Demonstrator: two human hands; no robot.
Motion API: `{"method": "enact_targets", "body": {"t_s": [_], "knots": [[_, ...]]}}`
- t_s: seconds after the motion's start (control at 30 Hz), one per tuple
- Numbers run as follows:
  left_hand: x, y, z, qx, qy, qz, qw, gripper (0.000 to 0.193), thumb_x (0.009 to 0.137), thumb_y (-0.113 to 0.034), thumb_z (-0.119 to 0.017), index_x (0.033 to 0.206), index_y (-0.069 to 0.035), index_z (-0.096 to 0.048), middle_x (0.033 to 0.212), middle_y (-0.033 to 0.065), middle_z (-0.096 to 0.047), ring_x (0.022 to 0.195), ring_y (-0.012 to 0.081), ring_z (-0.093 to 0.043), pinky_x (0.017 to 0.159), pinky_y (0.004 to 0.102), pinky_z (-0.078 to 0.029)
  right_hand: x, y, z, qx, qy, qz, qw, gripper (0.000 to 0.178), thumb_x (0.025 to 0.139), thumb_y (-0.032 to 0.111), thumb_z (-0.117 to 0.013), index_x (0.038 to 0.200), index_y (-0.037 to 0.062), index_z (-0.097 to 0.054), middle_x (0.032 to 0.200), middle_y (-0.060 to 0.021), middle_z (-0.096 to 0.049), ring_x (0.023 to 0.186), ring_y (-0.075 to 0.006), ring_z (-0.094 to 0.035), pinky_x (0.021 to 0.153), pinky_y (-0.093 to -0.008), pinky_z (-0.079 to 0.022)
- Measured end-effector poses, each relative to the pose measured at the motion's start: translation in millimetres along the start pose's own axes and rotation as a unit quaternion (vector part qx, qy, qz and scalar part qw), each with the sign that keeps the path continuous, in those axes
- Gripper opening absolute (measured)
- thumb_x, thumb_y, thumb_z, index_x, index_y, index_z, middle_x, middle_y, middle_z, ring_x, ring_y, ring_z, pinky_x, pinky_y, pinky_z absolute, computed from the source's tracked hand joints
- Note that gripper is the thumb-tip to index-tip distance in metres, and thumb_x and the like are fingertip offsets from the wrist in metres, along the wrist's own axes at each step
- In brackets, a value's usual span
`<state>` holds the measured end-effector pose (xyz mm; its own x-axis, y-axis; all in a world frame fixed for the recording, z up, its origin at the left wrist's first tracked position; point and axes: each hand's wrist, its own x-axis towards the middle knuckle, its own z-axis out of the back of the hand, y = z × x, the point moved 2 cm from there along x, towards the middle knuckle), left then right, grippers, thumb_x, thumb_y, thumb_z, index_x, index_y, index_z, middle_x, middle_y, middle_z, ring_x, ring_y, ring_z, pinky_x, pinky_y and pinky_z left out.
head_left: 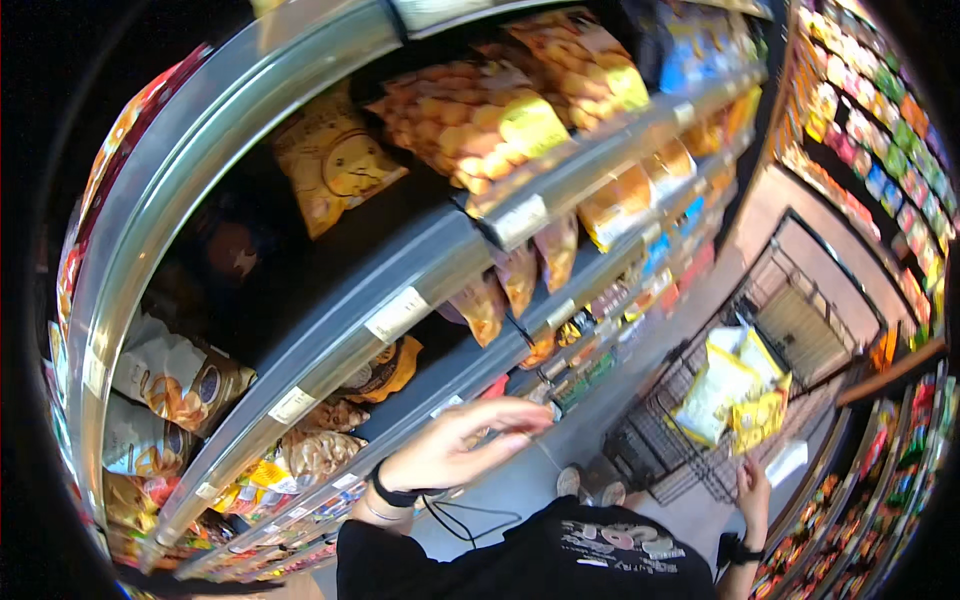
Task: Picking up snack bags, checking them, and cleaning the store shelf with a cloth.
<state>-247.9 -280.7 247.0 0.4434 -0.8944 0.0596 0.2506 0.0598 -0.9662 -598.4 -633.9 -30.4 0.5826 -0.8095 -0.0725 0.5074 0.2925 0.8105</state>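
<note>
My left hand (475,440) reaches out in front of the shelves with its fingers stretched, holding nothing. A dark band and a thin bracelet circle its wrist. My right hand (752,483) is closed near the rim of a black wire shopping cart (690,470). A white, paper-like slip (787,463) sticks out beside its fingers and seems to be held there. Inside the cart lie a pale green and white bag (722,390) and a yellow snack bag (758,418), the latter just above my right hand.
Shelves on my left carry large bags of round brown snacks (470,115), a yellow bag with a cartoon face (345,165) and grey-white bags (170,375). More stocked shelves (880,500) line the right side. A black cord (465,520) hangs by my left forearm.
</note>
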Motion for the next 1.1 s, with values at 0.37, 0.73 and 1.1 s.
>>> {"method": "enact_targets", "body": {"t_s": [0.37, 0.73, 1.1], "knots": [[-61, 64, -72, 0.131, -0.164, 0.217, 0.953, 0.034, 0.095, -0.002, -0.042, 0.129, 0.002, -0.041, 0.116, 0.0138, -0.056, 0.104, 0.0188, -0.055, 0.091, 0.0306, -0.044, 58, -72, 63, -0.157, -0.252, -0.009, 0.955, 0.05, 0.084, 0.022, -0.062, 0.125, -0.0016, -0.047, 0.125, -0.0256, -0.049, 0.119, -0.0387, -0.046, 0.1, -0.0416, -0.037], [-32, 68, -154, 0.161, -0.096, 0.25, 0.95, 0.037, 0.091, 0.0, -0.049, 0.128, 0.004, -0.044, 0.117, 0.0151, -0.057, 0.108, 0.019, -0.055, 0.094, 0.0284, -0.041, 78, -168, 95, 0.147, -0.179, -0.153, 0.961, 0.039, 0.084, 0.019, -0.065, 0.115, -0.0022, -0.054, 0.087, -0.0048, -0.06, 0.078, -0.0112, -0.055, 0.069, -0.0258, -0.045], [-18, 61, -189, 0.225, -0.089, 0.224, 0.944, 0.034, 0.085, -0.002, -0.059, 0.118, 0.001, -0.054, 0.113, 0.0174, -0.06, 0.107, 0.0245, -0.058, 0.087, 0.032, -0.047, 71, 24, 99, 0.21, 0.004, 0.004, 0.978, 0.009, 0.085, 0.011, -0.062, 0.087, 0.0051, -0.056, 0.1, 0.0003, -0.058, 0.078, -0.0039, -0.05, 0.063, -0.0191, -0.04]]}}
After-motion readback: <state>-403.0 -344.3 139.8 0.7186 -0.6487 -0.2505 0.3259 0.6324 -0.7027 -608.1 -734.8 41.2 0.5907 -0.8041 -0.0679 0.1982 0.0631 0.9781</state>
